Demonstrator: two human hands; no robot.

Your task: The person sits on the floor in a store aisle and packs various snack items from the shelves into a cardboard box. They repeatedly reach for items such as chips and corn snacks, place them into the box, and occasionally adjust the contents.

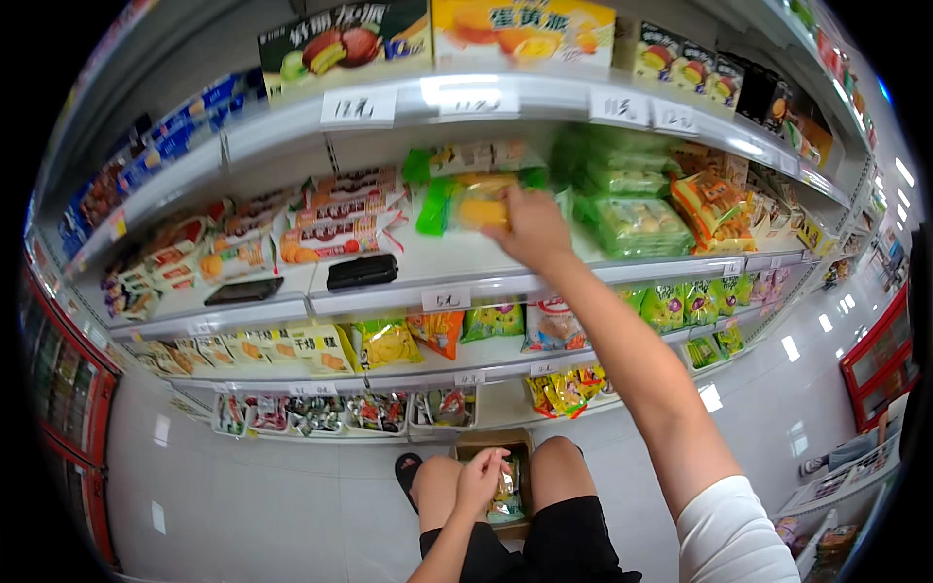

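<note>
My right hand reaches onto the middle shelf and grips the right side of a clear pack of yellow cakes with bright green ends. The pack and fingers are blurred. Behind it lies another wrapped snack pack. Stacked green-edged clear packs stand to the right of this hand. Low between my knees, my left hand hovers over or rests at an open cardboard box; I cannot tell if it touches anything. Shiny wrapped packs lie inside the box.
A black phone-like object and a black case lie near the shelf's front edge, beside red-and-white biscuit packs. Boxed pies fill the shelf above. Bagged snacks and trays of small packets sit below.
</note>
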